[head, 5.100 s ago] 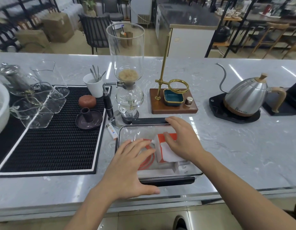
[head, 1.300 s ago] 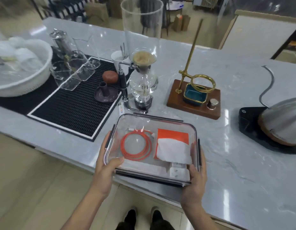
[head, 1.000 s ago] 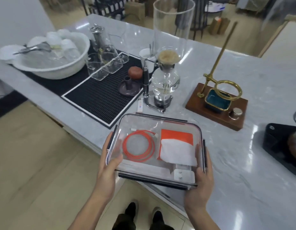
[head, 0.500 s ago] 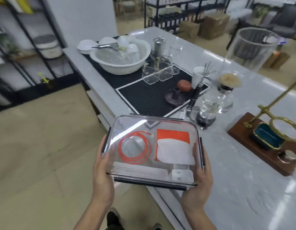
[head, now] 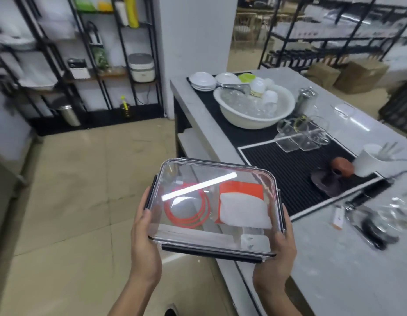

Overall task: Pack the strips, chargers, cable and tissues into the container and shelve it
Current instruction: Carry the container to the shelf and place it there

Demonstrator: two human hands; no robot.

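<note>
Head view, both hands gripping lidded container (head: pixel 215 208) off counter edge (head: pixel 220 151), open floor (head: pixel 84 179) left

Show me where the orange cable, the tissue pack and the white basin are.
orange cable (head: pixel 187 209): head view, lower left of its coil.
tissue pack (head: pixel 243 212): head view, middle of the white face.
white basin (head: pixel 248 120): head view, front outer wall.

Looks like a coffee or tea shop, seen from behind the counter. Long grey stone counter (head: pixel 348 281) with black rubber mats (head: pixel 287 160), a big white bowl (head: pixel 255 115) full of washed cups, clear glass jugs (head: pixel 302 135). Black metal shelves (head: pixel 88 71) along the wall, cardboard boxes (head: pixel 357 74) farther off.
</note>
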